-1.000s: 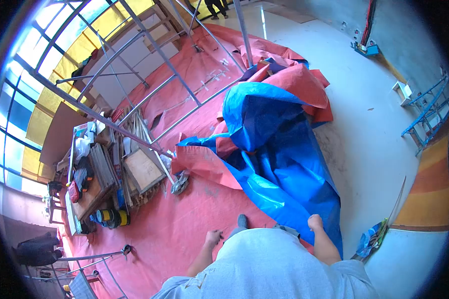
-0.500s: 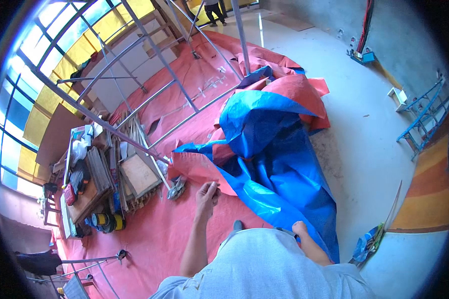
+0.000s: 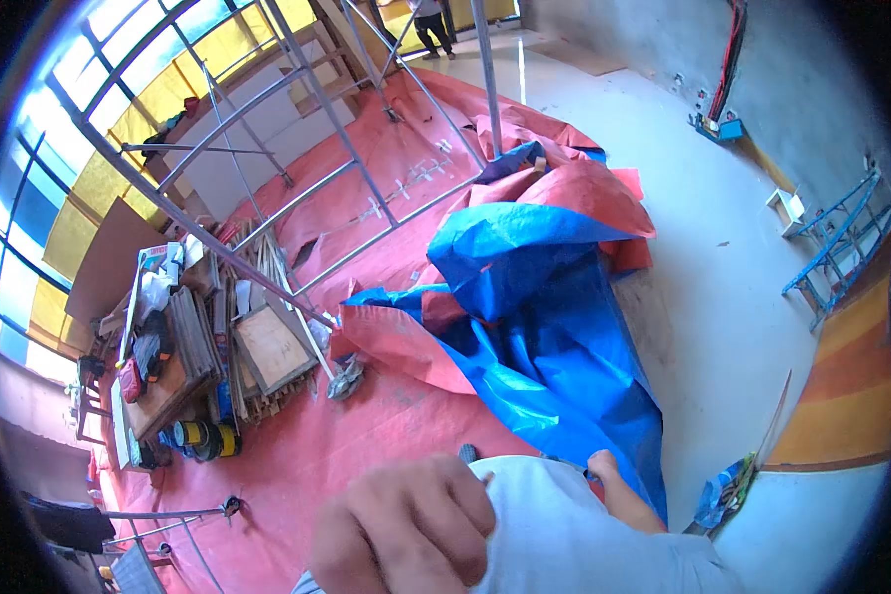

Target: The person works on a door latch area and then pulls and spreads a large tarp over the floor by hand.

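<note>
My left hand (image 3: pixel 406 525) is large and slightly blurred, close to the camera in front of my grey shirt. Its fingers are curled, and the palm side is hidden. My right hand (image 3: pixel 601 461) is closed low beside my body, at the near edge of a large tarp (image 3: pixel 535 366), blue on one face and red on the other. The tarp's edge appears to run into that fist, though my body partly hides the grip. Crumpled folds of it spread ahead of me, heaped higher at the far end.
Metal scaffold frames (image 3: pixel 396 226) stand ahead to the left on a red floor sheet (image 3: pixel 366 445). Boards and wood strips (image 3: pixel 267 346) are piled at left. A blue ladder (image 3: pixel 837 247) leans at right. Pale floor (image 3: pixel 713 327) borders the tarp. A person (image 3: pixel 431 30) stands far back.
My left hand has risen from beside the tarp toward the camera, with its fingers still curled. My right hand stays near the tarp edge, and the view has shifted slightly.
</note>
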Available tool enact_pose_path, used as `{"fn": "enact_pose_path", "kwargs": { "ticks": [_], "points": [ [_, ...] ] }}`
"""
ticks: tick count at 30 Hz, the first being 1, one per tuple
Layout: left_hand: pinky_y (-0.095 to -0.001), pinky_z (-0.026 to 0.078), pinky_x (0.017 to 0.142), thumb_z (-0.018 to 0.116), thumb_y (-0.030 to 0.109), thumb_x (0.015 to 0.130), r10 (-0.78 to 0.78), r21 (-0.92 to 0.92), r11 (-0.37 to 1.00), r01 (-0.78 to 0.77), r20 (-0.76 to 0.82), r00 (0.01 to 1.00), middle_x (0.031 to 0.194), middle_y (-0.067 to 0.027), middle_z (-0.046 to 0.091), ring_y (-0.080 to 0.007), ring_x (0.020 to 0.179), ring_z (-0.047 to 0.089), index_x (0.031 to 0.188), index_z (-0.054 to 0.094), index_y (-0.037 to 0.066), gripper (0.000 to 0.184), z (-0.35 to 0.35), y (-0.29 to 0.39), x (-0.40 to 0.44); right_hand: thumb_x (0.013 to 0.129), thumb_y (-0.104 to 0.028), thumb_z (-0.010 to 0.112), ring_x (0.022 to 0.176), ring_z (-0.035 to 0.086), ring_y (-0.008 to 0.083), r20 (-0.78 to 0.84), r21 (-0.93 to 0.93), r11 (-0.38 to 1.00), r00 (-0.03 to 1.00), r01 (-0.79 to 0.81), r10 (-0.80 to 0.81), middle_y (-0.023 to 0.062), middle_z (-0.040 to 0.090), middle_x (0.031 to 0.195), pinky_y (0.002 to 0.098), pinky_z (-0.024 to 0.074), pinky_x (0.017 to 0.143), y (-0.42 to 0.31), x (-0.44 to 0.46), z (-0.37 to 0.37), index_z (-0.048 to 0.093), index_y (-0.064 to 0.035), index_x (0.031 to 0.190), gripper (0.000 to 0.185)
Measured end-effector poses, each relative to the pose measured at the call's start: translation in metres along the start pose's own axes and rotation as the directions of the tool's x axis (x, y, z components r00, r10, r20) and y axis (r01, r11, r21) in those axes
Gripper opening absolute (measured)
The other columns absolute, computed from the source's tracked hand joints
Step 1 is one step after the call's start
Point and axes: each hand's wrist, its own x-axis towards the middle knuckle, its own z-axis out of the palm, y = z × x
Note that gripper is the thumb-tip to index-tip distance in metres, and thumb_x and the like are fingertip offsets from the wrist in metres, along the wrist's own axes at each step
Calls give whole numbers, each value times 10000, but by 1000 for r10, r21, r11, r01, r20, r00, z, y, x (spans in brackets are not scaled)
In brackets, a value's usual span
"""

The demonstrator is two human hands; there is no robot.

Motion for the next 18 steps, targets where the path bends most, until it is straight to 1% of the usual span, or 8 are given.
{"fn": "enact_pose_path", "kwargs": {
  "ticks": [3, 5, 7, 9, 11, 13, 16, 18],
  "points": [
    [-251, 322, 398, 521, 231, 975, 553, -28, 830, -557, -87, 828, 1214, -160, 625, -148, 509, 546, 964, 568, 91, 148, 11, -24, 22, 762, -122, 528, 918, 670, 349, -25, 52, 997, 998, 59, -58, 199, 686, 983, 429, 531, 798, -19, -6, -8, 731, -62, 845, 228],
    [-243, 358, 381, 539, 262, 979, -41, -144, 988, 48, 51, 998, 1039, -192, 668, -123, 470, 537, 958, 588, 54, 215, -2, 3, 9, 755, -131, 528, 907, 672, 345, -58, 178, 983, 998, 46, -36, 194, 688, 969, 425, 534, 785, -31, -14, -18, 731, -65, 831, 227],
    [-244, 367, 388, 537, 268, 981, -14, -112, 994, 22, 78, 997, 1011, -176, 668, -122, 483, 544, 939, 564, 59, 215, -6, 7, 7, 739, -145, 537, 899, 673, 343, -148, -95, 963, 953, 251, -263, 182, 690, 969, 424, 536, 780, -32, -20, -15, 728, -60, 821, 225],
    [-310, 381, 364, 448, 224, 1002, -61, 56, 997, 57, 59, 996, 935, -153, 668, -195, 422, 518, 926, 454, 105, 141, -10, 18, 13, 726, -161, 555, 908, 673, 337, -15, -476, 761, 861, 442, -509, 176, 688, 987, 442, 532, 784, -9, 29, 11, 723, -47, 809, 219],
    [-313, 382, 362, 414, 264, 1016, -50, 98, 994, 43, 73, 996, 929, -182, 660, -200, 422, 534, 910, 447, 95, 202, -10, 19, 17, 731, -177, 566, 948, 664, 335, -199, -71, 973, 953, 219, -229, 181, 680, 1023, 446, 528, 791, -2, 38, 22, 722, -37, 807, 223],
    [-308, 389, 363, 410, 281, 1017, -28, 149, 989, 21, 42, 999, 899, -185, 666, -198, 399, 515, 918, 444, 98, 211, -11, 14, 18, 724, -156, 581, 838, 695, 308, -167, -359, 865, 888, 350, -428, 192, 698, 925, 419, 541, 745, 25, 96, 57, 718, -14, 788, 208],
    [-324, 381, 353, 450, 255, 986, -83, 236, 965, 111, -126, 989, 843, -228, 662, -207, 381, 513, 859, 480, 66, 229, -6, -2, 1, 706, -119, 599, 667, 700, 266, -24, 297, 951, 995, -83, 94, 183, 701, 778, 385, 551, 687, -23, -31, -21, 717, 1, 770, 180],
    [-317, 377, 365, 467, 236, 963, -178, 293, 927, 236, -212, 961, 848, -240, 655, -191, 405, 506, 853, 527, 16, 254, -8, -18, -18, 695, -101, 606, 596, 684, 252, -22, 120, 992, 999, 36, -34, 169, 692, 722, 377, 550, 662, -16, -23, -24, 715, 3, 756, 162]
  ]
}}
